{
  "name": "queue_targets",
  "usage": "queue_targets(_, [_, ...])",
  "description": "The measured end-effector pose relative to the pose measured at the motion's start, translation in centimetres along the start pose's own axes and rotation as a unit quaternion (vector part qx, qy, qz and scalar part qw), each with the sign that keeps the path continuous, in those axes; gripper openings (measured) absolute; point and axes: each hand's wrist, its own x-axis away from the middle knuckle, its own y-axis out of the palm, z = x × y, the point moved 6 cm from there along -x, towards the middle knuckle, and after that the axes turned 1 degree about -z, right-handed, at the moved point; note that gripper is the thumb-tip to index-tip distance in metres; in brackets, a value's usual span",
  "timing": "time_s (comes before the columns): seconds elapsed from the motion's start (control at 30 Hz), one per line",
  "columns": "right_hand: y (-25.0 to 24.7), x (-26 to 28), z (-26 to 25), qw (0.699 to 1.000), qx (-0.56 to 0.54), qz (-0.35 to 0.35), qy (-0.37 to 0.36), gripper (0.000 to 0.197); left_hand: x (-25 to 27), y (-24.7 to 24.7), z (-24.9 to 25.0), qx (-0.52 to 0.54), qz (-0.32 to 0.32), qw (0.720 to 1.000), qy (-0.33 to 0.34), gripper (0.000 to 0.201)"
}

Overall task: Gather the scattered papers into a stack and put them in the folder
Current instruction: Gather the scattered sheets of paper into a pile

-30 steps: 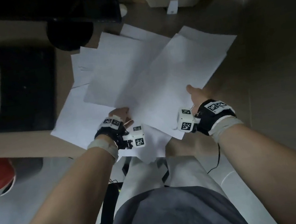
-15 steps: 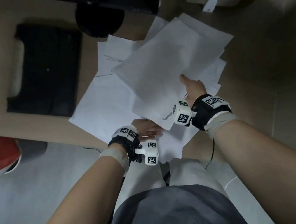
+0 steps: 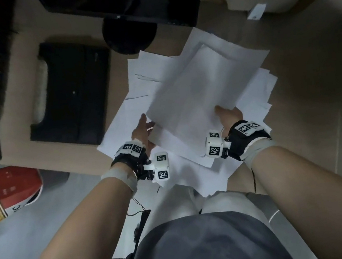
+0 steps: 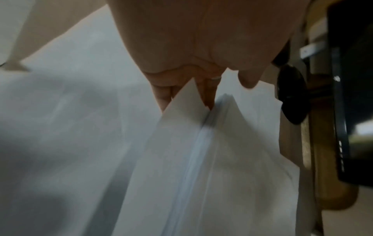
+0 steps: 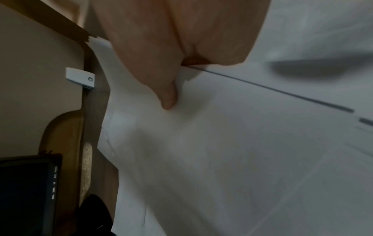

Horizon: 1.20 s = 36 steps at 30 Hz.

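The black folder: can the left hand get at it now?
Probably yes: the black folder lies uncovered left of the left hand, nothing between them, though that hand grips papers.

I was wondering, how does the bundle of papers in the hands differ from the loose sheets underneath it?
The bundle is held by the left hand and right hand; the loose sheets lie on the desk. The bundle's edges roughly line up; the loose sheets fan out at differing angles. Both are white paper.
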Motion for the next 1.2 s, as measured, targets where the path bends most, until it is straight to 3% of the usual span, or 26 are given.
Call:
queue_targets(0.07, [0.2,0.0,0.1,1.0,-0.018,-0.009,-0.003,0.036,-0.5,0.1,1.0,-0.116,0.026,0.993,0.024,0.054])
queue_targets(0.17, [0.2,-0.2,-0.1,0.997,-0.062,-0.026,-0.023,0.041,-0.3,1.5,3.5,-0.187,0.03,0.979,0.078,0.052])
queue_targets(0.23, [0.3,-0.5,-0.3,0.999,-0.032,-0.032,-0.025,0.039,-0.4,2.3,5.3,-0.284,0.043,0.951,0.113,0.052])
queue_targets(0.33, [0.3,-1.1,-0.3,0.996,0.086,0.007,-0.003,0.045,-1.6,4.0,6.7,-0.404,0.025,0.904,0.138,0.049])
queue_targets(0.47, [-0.7,-0.6,-0.8,0.947,0.291,0.109,0.085,0.073,-2.7,6.7,7.0,-0.449,-0.012,0.885,0.124,0.06])
queue_targets(0.53, [-0.4,-0.8,-1.0,0.942,0.303,0.096,0.11,0.079,-3.4,7.2,7.0,-0.461,0.0,0.882,0.099,0.073])
queue_targets(0.63, [0.4,-2.6,-0.1,0.955,0.253,0.028,0.153,0.093,-3.5,7.5,6.7,-0.426,0.007,0.903,0.048,0.05])
queue_targets(0.7, [0.3,-3.4,0.3,0.968,0.204,0.009,0.143,0.088,-3.4,7.7,6.1,-0.437,-0.002,0.899,0.013,0.05])
queue_targets(0.77, [-0.4,-3.5,0.1,0.981,0.157,0.028,0.108,0.075,-3.5,8.4,5.2,-0.466,-0.014,0.885,0.006,0.073])
queue_targets(0.83, [-0.5,-3.4,0.1,0.985,0.147,0.026,0.089,0.073,-3.4,8.8,5.1,-0.471,0.005,0.881,0.036,0.092])
queue_targets(1.0, [-0.6,-3.7,-0.7,0.985,0.165,0.024,0.033,0.053,-3.3,9.2,5.4,-0.435,0.013,0.895,0.093,0.055])
queue_targets(1.1, [-0.3,-3.4,-1.5,0.989,0.147,0.001,-0.018,0.039,-2.7,8.3,5.8,-0.43,0.02,0.895,0.121,0.047])
queue_targets(1.2, [1.2,-3.1,-1.8,0.992,0.118,-0.028,-0.027,0.038,-2.1,6.4,5.8,-0.396,0.032,0.91,0.121,0.044])
